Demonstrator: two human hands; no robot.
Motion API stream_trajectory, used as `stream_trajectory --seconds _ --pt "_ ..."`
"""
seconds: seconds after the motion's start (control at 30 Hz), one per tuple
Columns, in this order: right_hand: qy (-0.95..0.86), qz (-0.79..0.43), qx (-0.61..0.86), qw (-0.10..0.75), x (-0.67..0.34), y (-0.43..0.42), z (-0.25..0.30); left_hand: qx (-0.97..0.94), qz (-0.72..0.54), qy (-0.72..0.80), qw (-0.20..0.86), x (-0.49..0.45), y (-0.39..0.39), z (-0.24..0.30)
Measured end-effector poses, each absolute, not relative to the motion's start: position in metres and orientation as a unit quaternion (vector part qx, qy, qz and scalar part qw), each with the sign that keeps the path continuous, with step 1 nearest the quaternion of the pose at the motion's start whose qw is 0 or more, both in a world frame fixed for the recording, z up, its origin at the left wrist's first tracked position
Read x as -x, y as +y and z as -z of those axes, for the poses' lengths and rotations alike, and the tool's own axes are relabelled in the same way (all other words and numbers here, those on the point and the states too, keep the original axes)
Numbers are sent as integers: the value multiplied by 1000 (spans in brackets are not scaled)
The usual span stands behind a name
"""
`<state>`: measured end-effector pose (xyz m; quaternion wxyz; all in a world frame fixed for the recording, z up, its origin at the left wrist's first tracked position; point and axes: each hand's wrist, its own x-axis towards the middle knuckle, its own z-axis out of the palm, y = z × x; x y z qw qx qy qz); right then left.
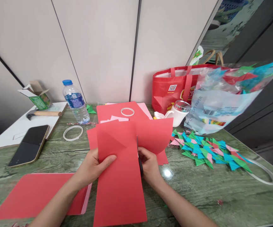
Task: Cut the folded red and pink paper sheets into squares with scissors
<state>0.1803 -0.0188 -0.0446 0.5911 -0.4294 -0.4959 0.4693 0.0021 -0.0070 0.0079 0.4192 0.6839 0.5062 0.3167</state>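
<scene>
A large sheet of red paper (118, 192) is held up over the table in front of me. My left hand (96, 165) pinches its left side, thumb on the front and fingers behind. At the sheet's right, my right hand (150, 164) grips a pair of scissors (140, 166) with black handles. A blade shows at a cut that runs up the sheet, and the part right of the cut bends away. Most of the scissors is hidden by the paper and my fingers. Behind it lie more red sheets (117, 110) with a roll of white tape (127, 111) on top.
A stack of red paper (39, 192), a phone (29, 145) and another tape roll (73, 133) lie left. Behind stand a water bottle (76, 102) and small box (38, 97). Folded paper pieces (204, 151), a white mug (177, 113), red bag (162, 88) and plastic bag (221, 107) occupy the right.
</scene>
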Motion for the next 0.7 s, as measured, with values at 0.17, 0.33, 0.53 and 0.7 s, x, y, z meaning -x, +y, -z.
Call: stream_trajectory --seconds 0.17,0.33,0.53,0.7 --pt "-489 -477 426 594 -180 -19 45 -690 -321 500 414 -2 -7 -6" --pt "-478 -489 414 601 -179 -19 44 -690 -325 494 416 -2 -7 -7" --pt "-472 -493 412 604 -180 -20 42 -687 -326 493 424 -2 -8 -7" --pt "-473 -492 418 599 -180 -20 42 -683 -326 495 426 -2 -7 -7"
